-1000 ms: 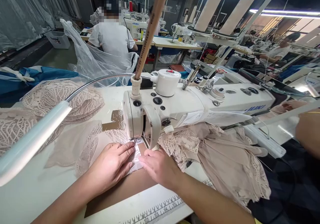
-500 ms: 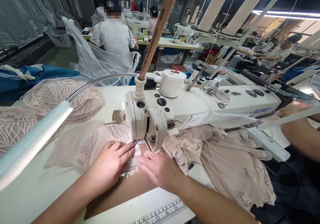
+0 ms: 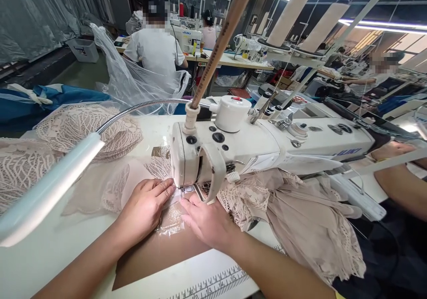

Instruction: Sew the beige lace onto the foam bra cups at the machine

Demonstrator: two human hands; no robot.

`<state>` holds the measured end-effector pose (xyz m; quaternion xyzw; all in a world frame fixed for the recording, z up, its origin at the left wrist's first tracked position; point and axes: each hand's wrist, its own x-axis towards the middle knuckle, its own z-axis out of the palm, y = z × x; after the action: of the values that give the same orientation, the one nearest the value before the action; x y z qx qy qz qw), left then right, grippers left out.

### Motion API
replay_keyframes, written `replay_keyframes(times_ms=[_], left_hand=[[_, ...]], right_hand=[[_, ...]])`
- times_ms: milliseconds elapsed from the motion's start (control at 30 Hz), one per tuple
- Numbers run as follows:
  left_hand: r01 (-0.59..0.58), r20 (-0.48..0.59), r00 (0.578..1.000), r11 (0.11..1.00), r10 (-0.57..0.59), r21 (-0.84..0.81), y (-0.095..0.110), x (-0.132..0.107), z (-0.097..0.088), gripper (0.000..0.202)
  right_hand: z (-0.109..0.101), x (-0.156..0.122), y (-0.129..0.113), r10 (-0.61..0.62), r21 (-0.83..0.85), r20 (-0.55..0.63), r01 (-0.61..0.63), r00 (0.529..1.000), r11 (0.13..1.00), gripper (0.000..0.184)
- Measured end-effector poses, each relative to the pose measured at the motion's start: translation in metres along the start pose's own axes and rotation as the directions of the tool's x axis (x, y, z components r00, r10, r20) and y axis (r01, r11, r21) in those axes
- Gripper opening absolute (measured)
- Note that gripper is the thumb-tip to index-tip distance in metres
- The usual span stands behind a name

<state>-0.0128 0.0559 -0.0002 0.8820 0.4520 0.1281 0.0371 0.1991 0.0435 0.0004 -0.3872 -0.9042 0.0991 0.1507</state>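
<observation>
My left hand (image 3: 148, 201) lies flat with fingers stretched out, pressing beige lace fabric (image 3: 159, 167) just left of the needle area. My right hand (image 3: 207, 219) rests on the other side with fingers extended, some of them hidden behind the guard of the white sewing machine (image 3: 200, 152). Between the hands, the work passes over clear shiny tape (image 3: 171, 221) on a brown sheet (image 3: 160, 254). The needle itself is hard to make out. Gathered beige fabric with lace edging (image 3: 300, 210) drapes right of my right hand, under the machine arm.
A lamp (image 3: 56, 187) on a bent metal neck crosses the left side. Lace pieces (image 3: 90, 130) are piled behind it. A printed ruler (image 3: 216, 285) runs along the table's front edge. Thread cones (image 3: 288, 16) stand at upper right. Other people sit at machines beyond; a co-worker's arm (image 3: 400, 179) is at right.
The lace strip between my hands has moved forward under the machine head, showing more bare tape. Both hands have shifted slightly left and forward. The view has tilted a little.
</observation>
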Motion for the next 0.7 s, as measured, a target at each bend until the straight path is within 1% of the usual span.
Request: replay_keyframes(times_ms=[67,167,267,300,333,400,467,500,533,633,700], left_hand=[[0.01,-0.017,1.0,1.0,-0.01,-0.002,-0.001,-0.002,0.002,0.032],[0.02,-0.059,0.998,1.0,-0.02,0.002,-0.004,-0.007,0.003,0.032],[0.044,-0.085,0.995,0.999,-0.042,0.024,-0.006,-0.011,0.003,0.036],[0.053,-0.084,0.995,0.998,-0.05,0.032,-0.006,-0.012,0.003,0.038],[0.061,-0.085,0.995,0.997,-0.057,0.037,-0.006,-0.012,0.003,0.04],[0.071,-0.098,0.993,0.997,-0.068,0.036,-0.007,-0.012,0.002,0.041],[0.077,-0.117,0.99,0.997,-0.074,0.021,-0.009,-0.011,0.002,0.039],[0.083,-0.127,0.989,0.996,-0.08,0.013,-0.01,-0.011,0.002,0.038],[0.09,-0.134,0.987,0.996,-0.088,0.004,-0.013,-0.012,0.002,0.038],[0.116,-0.149,0.982,0.993,-0.118,-0.024,-0.024,-0.014,0.007,0.038],[0.126,-0.158,0.979,0.991,-0.13,-0.034,-0.032,-0.018,0.011,0.038]], right_hand=[[-0.006,-0.001,-0.002,0.012,0.034,0.027,-0.012,1.0,0.999,0.031],[-0.026,-0.01,-0.008,0.009,0.114,0.109,-0.021,0.994,0.993,0.028],[-0.054,-0.038,-0.012,-0.05,0.175,0.237,0.008,0.97,0.985,0.017],[-0.062,-0.05,-0.01,-0.051,0.197,0.284,-0.007,0.958,0.98,0.013],[-0.068,-0.064,-0.007,-0.02,0.2,0.309,-0.045,0.951,0.979,0.013],[-0.076,-0.089,0.004,0.116,0.166,0.281,-0.167,0.953,0.972,0.019],[-0.079,-0.106,0.019,0.225,0.117,0.182,-0.248,0.957,0.962,0.026],[-0.079,-0.111,0.027,0.249,0.082,0.102,-0.257,0.963,0.963,0.029],[-0.079,-0.111,0.034,0.257,0.047,0.041,-0.259,0.966,0.965,0.031],[-0.078,-0.098,0.055,0.231,0.012,-0.049,-0.231,0.972,0.973,0.029],[-0.078,-0.082,0.067,0.179,0.032,-0.062,-0.177,0.982,0.984,0.033]])
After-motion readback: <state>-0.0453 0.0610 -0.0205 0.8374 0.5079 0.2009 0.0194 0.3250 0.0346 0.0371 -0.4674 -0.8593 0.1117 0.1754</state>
